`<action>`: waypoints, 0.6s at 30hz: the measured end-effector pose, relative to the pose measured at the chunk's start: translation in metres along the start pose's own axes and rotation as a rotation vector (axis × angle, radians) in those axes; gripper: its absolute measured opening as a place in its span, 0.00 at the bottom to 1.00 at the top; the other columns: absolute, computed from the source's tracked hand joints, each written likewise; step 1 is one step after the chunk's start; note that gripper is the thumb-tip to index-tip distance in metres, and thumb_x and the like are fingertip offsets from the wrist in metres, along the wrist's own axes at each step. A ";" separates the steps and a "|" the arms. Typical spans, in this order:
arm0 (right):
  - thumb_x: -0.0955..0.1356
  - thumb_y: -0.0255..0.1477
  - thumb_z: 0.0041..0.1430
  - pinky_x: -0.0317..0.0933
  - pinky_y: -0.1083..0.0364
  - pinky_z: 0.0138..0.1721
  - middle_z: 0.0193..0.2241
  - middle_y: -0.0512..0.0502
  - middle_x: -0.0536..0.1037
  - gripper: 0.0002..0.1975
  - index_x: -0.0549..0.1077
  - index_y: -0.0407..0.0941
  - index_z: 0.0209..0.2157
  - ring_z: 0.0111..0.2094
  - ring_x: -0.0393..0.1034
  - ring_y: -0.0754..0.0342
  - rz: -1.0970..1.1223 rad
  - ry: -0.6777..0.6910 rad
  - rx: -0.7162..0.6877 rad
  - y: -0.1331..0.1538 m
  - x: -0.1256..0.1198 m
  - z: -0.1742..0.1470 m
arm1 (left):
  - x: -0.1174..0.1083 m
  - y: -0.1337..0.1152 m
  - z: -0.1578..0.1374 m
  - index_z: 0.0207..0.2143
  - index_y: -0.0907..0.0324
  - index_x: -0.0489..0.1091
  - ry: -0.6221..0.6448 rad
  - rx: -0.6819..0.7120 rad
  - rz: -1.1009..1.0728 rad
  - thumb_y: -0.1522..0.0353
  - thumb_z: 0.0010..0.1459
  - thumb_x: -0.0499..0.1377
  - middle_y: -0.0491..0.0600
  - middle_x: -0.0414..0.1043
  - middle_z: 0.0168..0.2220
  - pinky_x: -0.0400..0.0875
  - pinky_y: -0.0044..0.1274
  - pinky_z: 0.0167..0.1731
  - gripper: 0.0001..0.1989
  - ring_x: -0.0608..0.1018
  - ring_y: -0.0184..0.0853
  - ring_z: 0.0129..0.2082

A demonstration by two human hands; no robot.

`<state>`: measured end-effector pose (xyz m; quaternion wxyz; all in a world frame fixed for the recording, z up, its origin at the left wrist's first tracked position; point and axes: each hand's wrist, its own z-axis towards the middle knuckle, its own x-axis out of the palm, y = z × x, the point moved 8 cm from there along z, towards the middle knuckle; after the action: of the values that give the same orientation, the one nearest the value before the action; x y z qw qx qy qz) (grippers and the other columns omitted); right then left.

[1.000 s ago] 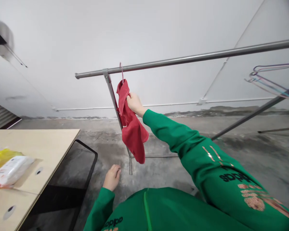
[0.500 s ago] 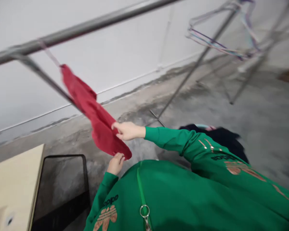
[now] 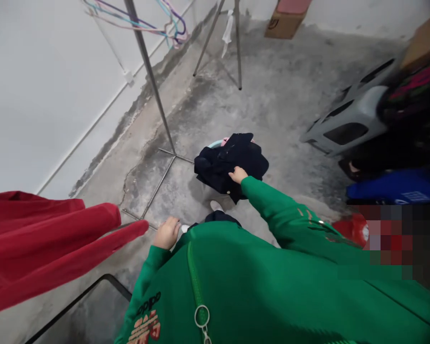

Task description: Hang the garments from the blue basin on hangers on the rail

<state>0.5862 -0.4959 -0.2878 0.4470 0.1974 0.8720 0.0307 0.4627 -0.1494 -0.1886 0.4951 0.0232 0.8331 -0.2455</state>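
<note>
A navy garment (image 3: 232,160) lies heaped on a light-blue-rimmed container (image 3: 215,143) on the floor ahead. My right hand (image 3: 239,175) stretches over the garment's near side with its fingers loosely bent and thumb apart; whether it touches the cloth I cannot make out. At my waist on the left, my left hand (image 3: 167,233) is empty, its fingers loosely extended. Close beside it, a red garment (image 3: 50,243) hangs at the left edge, apart from the hand. Its top is out of view.
A metal rack pole (image 3: 152,81) stands on floor feet, with several coloured hangers (image 3: 139,24) near its top. To the right are a grey plastic stool (image 3: 358,119), a blue item (image 3: 397,186) and a person in dark clothes. A cardboard box (image 3: 286,21) sits by the back wall.
Both hands have let go of the red garment. My view has swung right, my right hand has reached out over the navy garment, and my left hand has dropped to my side.
</note>
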 end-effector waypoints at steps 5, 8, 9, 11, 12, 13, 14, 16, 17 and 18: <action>0.67 0.26 0.57 0.43 0.42 0.63 0.67 0.26 0.44 0.41 0.45 0.37 0.67 0.66 0.44 0.38 0.007 -0.096 -0.051 -0.004 -0.008 0.065 | 0.033 -0.063 0.044 0.44 0.58 0.70 0.073 0.028 -0.150 0.66 0.64 0.48 0.55 0.74 0.42 0.73 0.30 0.41 0.14 0.78 0.40 0.41; 0.64 0.18 0.55 0.32 0.40 0.65 0.66 0.30 0.52 0.35 0.56 0.40 0.65 0.67 0.42 0.42 0.055 -0.071 -0.189 0.005 -0.010 0.097 | 0.055 -0.080 0.054 0.44 0.57 0.70 0.117 -0.042 -0.157 0.66 0.64 0.47 0.54 0.74 0.42 0.73 0.29 0.40 0.14 0.78 0.39 0.39; 0.63 0.17 0.54 0.35 0.41 0.65 0.62 0.29 0.61 0.30 0.63 0.38 0.61 0.65 0.48 0.42 0.086 -0.042 -0.222 0.005 -0.012 0.106 | 0.059 -0.081 0.054 0.44 0.56 0.70 0.120 -0.078 -0.165 0.66 0.64 0.47 0.54 0.74 0.42 0.73 0.29 0.40 0.14 0.77 0.38 0.39; 0.63 0.18 0.53 0.46 0.44 0.62 0.51 0.27 0.72 0.21 0.73 0.34 0.49 0.58 0.59 0.42 0.168 0.015 -0.275 0.005 -0.023 0.118 | 0.062 -0.079 0.054 0.44 0.57 0.70 0.114 -0.147 -0.203 0.65 0.64 0.46 0.54 0.74 0.41 0.72 0.29 0.41 0.15 0.77 0.38 0.40; 0.63 0.19 0.54 0.51 0.46 0.60 0.47 0.28 0.75 0.17 0.75 0.33 0.45 0.55 0.63 0.43 0.218 0.032 -0.300 0.005 -0.032 0.121 | 0.061 -0.077 0.054 0.43 0.57 0.70 0.105 -0.178 -0.238 0.65 0.64 0.46 0.54 0.74 0.41 0.72 0.30 0.41 0.15 0.77 0.38 0.40; 0.63 0.21 0.54 0.55 0.48 0.58 0.46 0.29 0.76 0.16 0.76 0.33 0.43 0.53 0.65 0.45 0.274 0.037 -0.323 0.005 -0.043 0.121 | 0.059 -0.073 0.055 0.42 0.57 0.71 0.093 -0.206 -0.290 0.64 0.64 0.46 0.54 0.74 0.41 0.72 0.31 0.42 0.15 0.76 0.38 0.40; 0.62 0.23 0.56 0.58 0.50 0.55 0.46 0.31 0.76 0.16 0.75 0.34 0.44 0.51 0.67 0.46 0.332 0.032 -0.344 0.005 -0.056 0.117 | 0.056 -0.068 0.057 0.41 0.58 0.71 0.071 -0.236 -0.369 0.62 0.63 0.48 0.54 0.73 0.40 0.72 0.32 0.43 0.15 0.76 0.38 0.40; 0.59 0.28 0.60 0.62 0.52 0.51 0.45 0.36 0.76 0.19 0.73 0.36 0.47 0.47 0.70 0.50 0.441 0.001 -0.382 0.003 -0.084 0.098 | 0.048 -0.056 0.067 0.39 0.58 0.71 0.003 -0.302 -0.561 0.57 0.60 0.52 0.55 0.73 0.40 0.71 0.35 0.45 0.16 0.75 0.40 0.41; 0.58 0.31 0.61 0.64 0.52 0.48 0.43 0.38 0.77 0.20 0.73 0.38 0.48 0.44 0.71 0.51 0.541 -0.015 -0.409 0.003 -0.098 0.083 | 0.044 -0.051 0.077 0.40 0.59 0.71 -0.033 -0.328 -0.640 0.53 0.58 0.54 0.56 0.73 0.41 0.72 0.35 0.45 0.19 0.75 0.40 0.42; 0.60 0.35 0.60 0.65 0.52 0.45 0.40 0.41 0.77 0.20 0.73 0.40 0.46 0.41 0.72 0.51 0.677 -0.025 -0.444 0.004 -0.112 0.064 | 0.039 -0.048 0.089 0.43 0.60 0.70 -0.062 -0.347 -0.723 0.50 0.55 0.56 0.57 0.72 0.44 0.72 0.36 0.45 0.24 0.75 0.41 0.44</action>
<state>0.6966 -0.5419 -0.2389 0.4541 0.3724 0.7244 0.3611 0.5019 -0.2384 -0.2378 0.3981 -0.3625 0.8015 -0.2602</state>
